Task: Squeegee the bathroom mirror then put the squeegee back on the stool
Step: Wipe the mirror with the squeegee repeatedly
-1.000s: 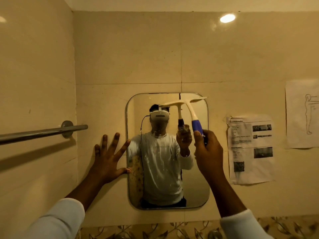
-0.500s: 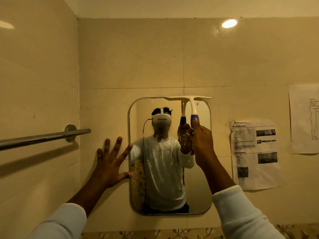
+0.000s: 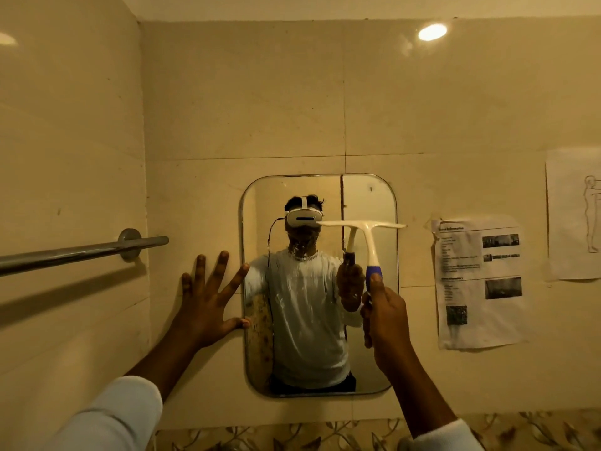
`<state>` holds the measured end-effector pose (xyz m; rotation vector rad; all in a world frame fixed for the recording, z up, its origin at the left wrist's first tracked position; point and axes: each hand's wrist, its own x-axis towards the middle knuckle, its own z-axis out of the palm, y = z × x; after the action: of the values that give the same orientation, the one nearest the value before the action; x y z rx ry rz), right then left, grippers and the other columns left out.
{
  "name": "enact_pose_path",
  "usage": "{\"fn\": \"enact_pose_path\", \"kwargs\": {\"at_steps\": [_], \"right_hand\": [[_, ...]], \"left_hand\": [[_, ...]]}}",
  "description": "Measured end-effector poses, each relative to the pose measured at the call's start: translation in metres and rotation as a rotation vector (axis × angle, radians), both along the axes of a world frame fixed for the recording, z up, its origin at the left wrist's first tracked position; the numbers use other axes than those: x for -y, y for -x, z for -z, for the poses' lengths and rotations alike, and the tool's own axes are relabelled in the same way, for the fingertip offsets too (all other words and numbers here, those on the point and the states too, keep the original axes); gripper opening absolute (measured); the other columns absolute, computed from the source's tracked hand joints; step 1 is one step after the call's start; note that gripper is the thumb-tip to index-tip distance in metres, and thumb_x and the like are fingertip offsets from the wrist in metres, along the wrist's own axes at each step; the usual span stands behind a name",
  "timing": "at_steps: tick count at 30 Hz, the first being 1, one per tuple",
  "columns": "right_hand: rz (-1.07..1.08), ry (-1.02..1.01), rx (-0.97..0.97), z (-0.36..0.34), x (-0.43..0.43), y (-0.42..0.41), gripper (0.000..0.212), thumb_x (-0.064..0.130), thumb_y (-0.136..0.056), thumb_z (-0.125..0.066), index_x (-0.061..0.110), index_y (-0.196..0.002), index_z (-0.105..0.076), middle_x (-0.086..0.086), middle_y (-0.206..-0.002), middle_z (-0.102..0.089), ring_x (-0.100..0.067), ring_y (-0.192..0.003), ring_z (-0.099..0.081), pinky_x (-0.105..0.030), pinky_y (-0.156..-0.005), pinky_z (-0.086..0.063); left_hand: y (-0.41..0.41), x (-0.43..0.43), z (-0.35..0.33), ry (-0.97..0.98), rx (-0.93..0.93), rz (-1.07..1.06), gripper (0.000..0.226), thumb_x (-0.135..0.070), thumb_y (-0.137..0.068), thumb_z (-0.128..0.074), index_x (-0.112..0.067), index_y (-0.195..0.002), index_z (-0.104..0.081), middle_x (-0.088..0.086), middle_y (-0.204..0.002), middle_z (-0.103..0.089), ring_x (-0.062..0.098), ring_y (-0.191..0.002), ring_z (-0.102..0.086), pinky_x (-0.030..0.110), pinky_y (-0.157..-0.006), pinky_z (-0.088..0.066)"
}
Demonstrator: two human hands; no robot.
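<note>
1. Mirror (image 3: 317, 320): rounded rectangle, fixed upright to the back wall (image 3: 247, 102), toward 6 o'clock of frame centre. Wet streaks show on the glass in its middle part. It reflects a person in a pale top wearing a headset.
2. Squeegee (image 3: 369, 244): white T-shaped head and neck with a blue grip. It sits at 2 o'clock from the mirror's centre. The blade lies level across the right half of the glass and appears to rest against it. Its right tip passes just over the mirror's right edge. The handle slants down toward 5 o'clock into the right hand.
3. Right hand (image 3: 387, 317): at 4 o'clock of the mirror's centre, in front of the glass. The fingers are curled tight round the blue grip and the thumb lies up along it.
4. Left hand (image 3: 205, 307): at 9 o'clock of the mirror, pressed flat on the wall with fingers straight and spread, holding nothing. The forefinger and thumb tips reach the mirror's left edge.
5. Sleeves: white, one at 7 o'clock (image 3: 110, 418), one at 5 o'clock of the frame.
6. Towel bar (image 3: 81, 252): metal, on the side wall at 9 o'clock of the frame.
7. Sheet (image 3: 478, 284): printed paper on the wall at 3 o'clock of the mirror, near it.
8. Second sheet (image 3: 575, 213): a line-drawn figure, at the frame's 3 o'clock edge.
9. Light (image 3: 432, 31): bright oval at 1 o'clock of the frame.
10. Tile border (image 3: 292, 434): leaf pattern, at 6 o'clock below the mirror.
</note>
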<state>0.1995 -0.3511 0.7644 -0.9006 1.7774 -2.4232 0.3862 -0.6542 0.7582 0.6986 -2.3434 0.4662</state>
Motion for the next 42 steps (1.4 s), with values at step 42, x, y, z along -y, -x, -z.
{"fn": "enact_pose_path", "kwargs": {"at_steps": [42], "right_hand": [[-0.045,0.157,0.035,-0.049,-0.009,-0.031,0.046,0.054,-0.101,-0.042,0.015,-0.086,-0.061,0.001,-0.064,-0.053,-0.013,-0.054,-0.047,-0.03,-0.051,-0.039]], "left_hand": [[-0.001,0.001,0.001,0.002,0.005,0.005,0.124,-0.098,-0.07,-0.051,-0.047,-0.164,0.013,0.003,-0.173,0.031,0.044,-0.155,0.034,0.078,-0.121,0.002]]}}
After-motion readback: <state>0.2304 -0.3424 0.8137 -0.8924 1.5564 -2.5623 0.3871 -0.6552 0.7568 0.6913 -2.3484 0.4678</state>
